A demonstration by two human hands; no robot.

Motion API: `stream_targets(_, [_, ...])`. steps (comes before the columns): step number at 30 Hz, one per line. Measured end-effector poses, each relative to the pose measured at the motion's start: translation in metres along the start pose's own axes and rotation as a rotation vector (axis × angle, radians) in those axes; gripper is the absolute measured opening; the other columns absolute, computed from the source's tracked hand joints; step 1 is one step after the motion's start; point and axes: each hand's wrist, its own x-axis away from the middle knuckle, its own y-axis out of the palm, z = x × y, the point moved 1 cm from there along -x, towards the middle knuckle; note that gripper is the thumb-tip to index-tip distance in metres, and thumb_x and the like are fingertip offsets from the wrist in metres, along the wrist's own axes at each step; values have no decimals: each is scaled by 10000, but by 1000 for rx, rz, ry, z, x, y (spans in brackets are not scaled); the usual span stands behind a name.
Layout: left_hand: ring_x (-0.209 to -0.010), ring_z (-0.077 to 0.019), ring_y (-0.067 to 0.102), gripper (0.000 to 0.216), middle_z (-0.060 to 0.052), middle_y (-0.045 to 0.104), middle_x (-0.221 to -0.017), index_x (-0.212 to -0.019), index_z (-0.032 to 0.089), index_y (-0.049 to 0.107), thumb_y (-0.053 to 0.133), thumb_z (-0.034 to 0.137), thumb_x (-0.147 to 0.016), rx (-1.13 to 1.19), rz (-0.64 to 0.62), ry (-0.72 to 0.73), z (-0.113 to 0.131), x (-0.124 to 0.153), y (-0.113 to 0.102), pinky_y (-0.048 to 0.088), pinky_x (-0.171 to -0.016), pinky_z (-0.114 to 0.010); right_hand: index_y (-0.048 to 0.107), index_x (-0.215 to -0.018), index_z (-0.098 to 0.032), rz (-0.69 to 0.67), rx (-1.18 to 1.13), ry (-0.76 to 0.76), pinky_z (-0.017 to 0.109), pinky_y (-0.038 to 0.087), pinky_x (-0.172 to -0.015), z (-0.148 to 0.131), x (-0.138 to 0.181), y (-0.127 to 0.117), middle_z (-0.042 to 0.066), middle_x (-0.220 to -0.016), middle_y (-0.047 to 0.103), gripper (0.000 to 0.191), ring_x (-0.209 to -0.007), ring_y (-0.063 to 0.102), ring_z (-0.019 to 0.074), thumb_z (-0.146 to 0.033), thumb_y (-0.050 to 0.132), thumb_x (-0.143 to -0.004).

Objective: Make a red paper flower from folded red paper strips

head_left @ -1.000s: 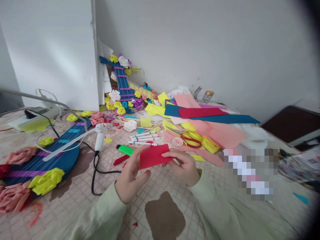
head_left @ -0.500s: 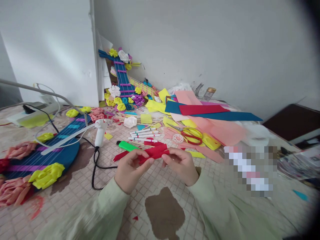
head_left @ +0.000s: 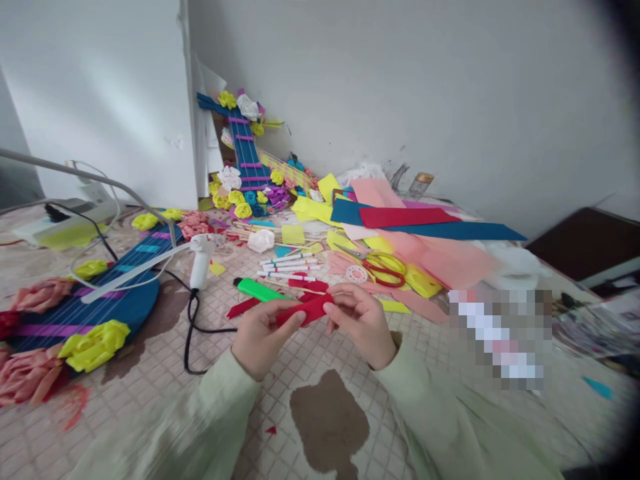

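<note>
Both my hands hold a folded piece of red paper [head_left: 306, 311] a little above the tiled surface. My left hand [head_left: 263, 337] pinches its left end between thumb and fingers. My right hand [head_left: 361, 320] pinches its right end with curled fingers. The paper is folded into a narrow strip between them. Just beyond my hands lie a green highlighter [head_left: 256, 290], red paper scraps [head_left: 241, 308] and a row of marker pens [head_left: 287, 265].
A white glue gun [head_left: 201, 259] with a black cord stands to the left. Red-and-yellow scissors [head_left: 383, 267] lie on a heap of coloured paper sheets [head_left: 425, 247]. Blue paper guitars with paper flowers sit at the left [head_left: 85, 313] and against the wall [head_left: 245, 160].
The flat red rectangle has been folded down into a narrow strip. Both hands have stayed on its ends and closed in on it.
</note>
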Motion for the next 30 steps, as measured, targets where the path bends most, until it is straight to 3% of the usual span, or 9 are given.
stream_targets(6, [-603,-169,607,226,-41,677,-705,-797,151,652,630,320,-648,-178,-6,93,0,3,-1,479,-514,-239,477,-899,-189,10,-6,41,218,454,-414,1,0,1,-33,-633,591,251,-403,534,85,-291,594,-702])
stream_targets(13, [-606,-175,626,223,-60,681,-649,-772,124,651,556,319,-718,-82,-78,-2,0,2,0,504,-565,-261,481,-924,-189,7,-6,46,214,450,-425,1,0,1,-26,-645,584,252,-408,524,79,-289,581,-715])
stream_targets(19, [-509,-145,609,237,-46,665,-560,-638,116,646,541,312,-721,26,-76,-67,11,2,0,503,-512,-230,526,-956,-210,-62,10,-49,284,468,-724,-2,0,-1,41,-953,574,315,-818,564,155,-253,643,-666])
stream_targets(22, [-490,-145,600,271,-46,654,-538,-655,111,652,505,321,-743,-8,-82,-72,10,2,0,500,-495,-236,589,-822,-190,-45,84,-85,308,445,-772,0,-1,-3,48,-951,565,178,-868,543,175,-261,640,-668])
stream_targets(24, [-564,-161,615,272,-62,675,-650,-780,111,654,497,332,-750,-45,-60,-23,8,2,0,506,-518,-253,609,-726,-175,-26,150,-128,328,413,-826,1,-2,-4,55,-956,560,100,-906,529,187,-259,632,-675])
stream_targets(27, [-867,-201,592,307,-77,639,-980,-981,154,603,542,314,-726,-88,-28,123,7,2,-1,496,-715,-302,616,-706,-171,-13,185,-160,348,362,-892,-1,-2,-4,62,-983,561,86,-960,507,194,-256,616,-689])
stream_targets(30, [-987,-210,531,248,-64,612,-1043,-924,165,634,565,271,-711,-130,-12,203,9,2,-2,415,-858,-319,604,-723,-170,-1,162,-134,337,387,-856,-2,-1,-4,54,-936,581,101,-912,523,187,-267,608,-694])
